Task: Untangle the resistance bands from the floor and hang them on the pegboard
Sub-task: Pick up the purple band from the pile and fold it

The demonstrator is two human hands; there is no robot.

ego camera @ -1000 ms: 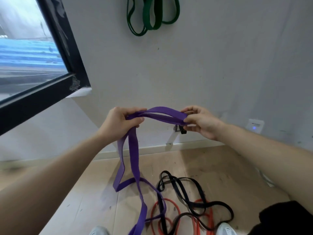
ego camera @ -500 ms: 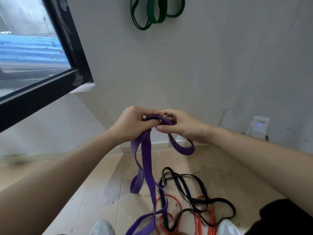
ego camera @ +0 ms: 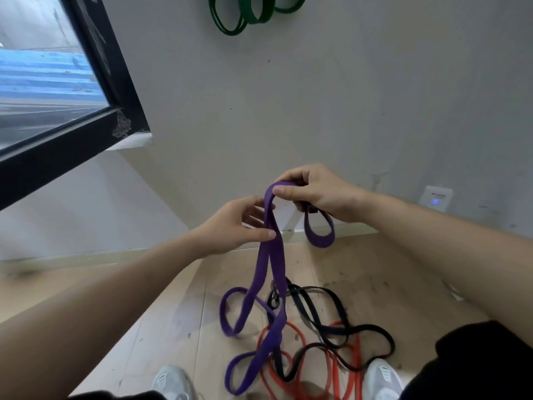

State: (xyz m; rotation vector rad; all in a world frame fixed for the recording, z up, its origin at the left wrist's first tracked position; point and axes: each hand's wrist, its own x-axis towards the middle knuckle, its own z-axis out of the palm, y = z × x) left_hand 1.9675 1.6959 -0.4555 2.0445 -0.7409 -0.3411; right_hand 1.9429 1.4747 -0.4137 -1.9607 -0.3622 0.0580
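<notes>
The right hand [ego camera: 320, 194] pinches the top fold of the purple band [ego camera: 268, 269] between thumb and forefinger, its other fingers curled. A short loop of the band hangs from under its palm. The left hand [ego camera: 233, 226], at 8 o'clock from the right and just beside it, pinches the two hanging strands together with thumb against fingers. The strands drop toward 6 o'clock, where the lower loops reach the floor [ego camera: 173, 313] and cross the black band [ego camera: 331, 310] and the orange band [ego camera: 334, 379], lying between two shoes. Bare floor lies open toward 8 o'clock. Green bands [ego camera: 253, 13] hang on the wall [ego camera: 317, 96] at 12 o'clock, cut by the top edge. The window frame [ego camera: 121, 82] juts at 10 o'clock.
</notes>
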